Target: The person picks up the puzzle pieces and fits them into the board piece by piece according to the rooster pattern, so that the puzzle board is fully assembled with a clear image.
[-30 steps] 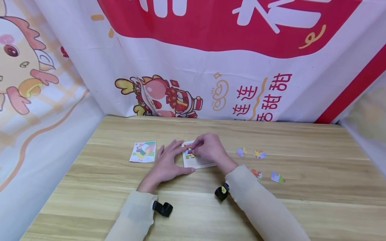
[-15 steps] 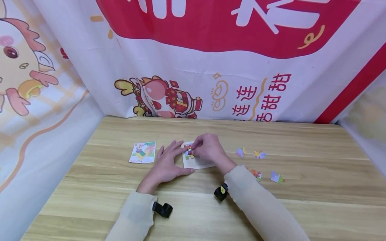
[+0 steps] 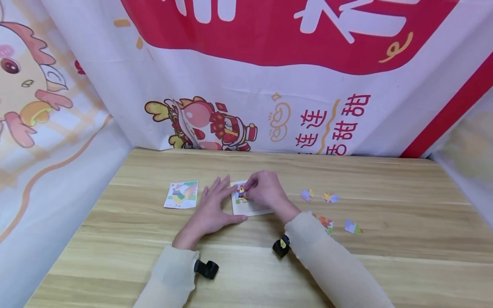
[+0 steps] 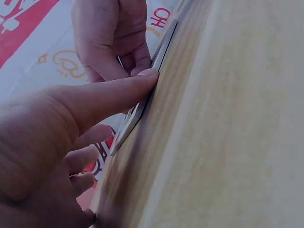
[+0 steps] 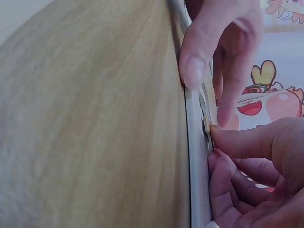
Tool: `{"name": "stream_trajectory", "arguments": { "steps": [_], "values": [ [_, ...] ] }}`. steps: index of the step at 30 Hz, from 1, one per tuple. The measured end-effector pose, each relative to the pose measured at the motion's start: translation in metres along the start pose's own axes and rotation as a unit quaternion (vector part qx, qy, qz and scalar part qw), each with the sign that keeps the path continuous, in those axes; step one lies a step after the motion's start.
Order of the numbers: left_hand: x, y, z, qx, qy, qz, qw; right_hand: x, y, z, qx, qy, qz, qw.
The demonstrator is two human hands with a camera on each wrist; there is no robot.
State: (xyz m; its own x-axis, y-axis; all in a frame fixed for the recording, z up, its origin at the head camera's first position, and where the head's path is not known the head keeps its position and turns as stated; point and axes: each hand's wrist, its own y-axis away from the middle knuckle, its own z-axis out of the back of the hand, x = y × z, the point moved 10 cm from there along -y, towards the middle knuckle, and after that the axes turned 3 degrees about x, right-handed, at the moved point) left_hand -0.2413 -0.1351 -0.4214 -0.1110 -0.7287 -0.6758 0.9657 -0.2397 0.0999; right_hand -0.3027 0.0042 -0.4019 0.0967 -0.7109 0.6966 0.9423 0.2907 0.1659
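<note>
A white puzzle tray point(image 3: 246, 209) lies on the table, with colourful picture pieces point(image 3: 241, 194) in its upper left part. My left hand point(image 3: 209, 211) spans the tray's left side with spread fingers; its thumb point(image 4: 145, 76) touches the near edge. Over the tray, my right hand point(image 3: 265, 188) pinches a puzzle piece point(image 5: 207, 124) between thumb and curled fingers, low against the pieces there. Those fingers hide most of that piece and part of the tray.
A picture card point(image 3: 181, 195) of a cartoon animal lies left of the left hand. To the right are loose puzzle pieces point(image 3: 330, 197), including a purple-and-green one point(image 3: 352, 226); the right sleeve point(image 3: 327, 256) partly covers others. A printed cloth point(image 3: 246, 85) hangs behind the table.
The left hand's fingers shift slightly away from the tray's upper left corner. My right hand stays nearly in place over the pieces. The head view shifts a little.
</note>
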Motion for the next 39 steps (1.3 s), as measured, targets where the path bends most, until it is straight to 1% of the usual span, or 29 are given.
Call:
{"name": "stream_trajectory", "arguments": {
  "steps": [4, 8, 17, 21, 25, 29, 33, 36, 39],
  "values": [
    [-0.001, 0.003, 0.001, 0.006, -0.002, -0.010, 0.9999, 0.001, 0.000, -0.001, 0.000, 0.005, 0.007, 1.0000],
    [0.000, 0.004, 0.002, 0.014, -0.003, -0.017, 0.9997, 0.000, -0.001, -0.002, 0.004, 0.000, 0.000, 1.0000],
    [0.001, 0.002, 0.003, 0.019, -0.004, -0.016, 0.9997, 0.003, -0.003, -0.003, -0.001, 0.026, 0.007, 0.9996],
    [0.002, 0.001, 0.004, 0.016, 0.001, -0.015, 0.9998, 0.003, -0.003, -0.002, -0.002, 0.025, 0.015, 0.9996],
    [0.006, 0.001, 0.004, 0.014, 0.012, -0.011, 0.9998, 0.000, -0.001, 0.001, -0.001, 0.018, 0.022, 0.9996],
    [0.008, 0.001, 0.002, 0.018, 0.019, -0.006, 0.9996, -0.010, 0.007, 0.012, -0.003, 0.004, 0.015, 0.9999],
    [0.008, 0.002, 0.000, 0.021, 0.022, -0.004, 0.9995, -0.023, 0.021, 0.031, -0.003, -0.014, 0.009, 0.9999],
    [0.008, 0.002, 0.000, 0.020, 0.023, -0.004, 0.9995, -0.038, 0.033, 0.045, 0.000, -0.030, 0.000, 0.9995],
    [0.008, 0.002, 0.001, 0.017, 0.028, -0.007, 0.9994, -0.058, 0.046, 0.058, 0.004, -0.046, -0.016, 0.9988]
  ]
}}
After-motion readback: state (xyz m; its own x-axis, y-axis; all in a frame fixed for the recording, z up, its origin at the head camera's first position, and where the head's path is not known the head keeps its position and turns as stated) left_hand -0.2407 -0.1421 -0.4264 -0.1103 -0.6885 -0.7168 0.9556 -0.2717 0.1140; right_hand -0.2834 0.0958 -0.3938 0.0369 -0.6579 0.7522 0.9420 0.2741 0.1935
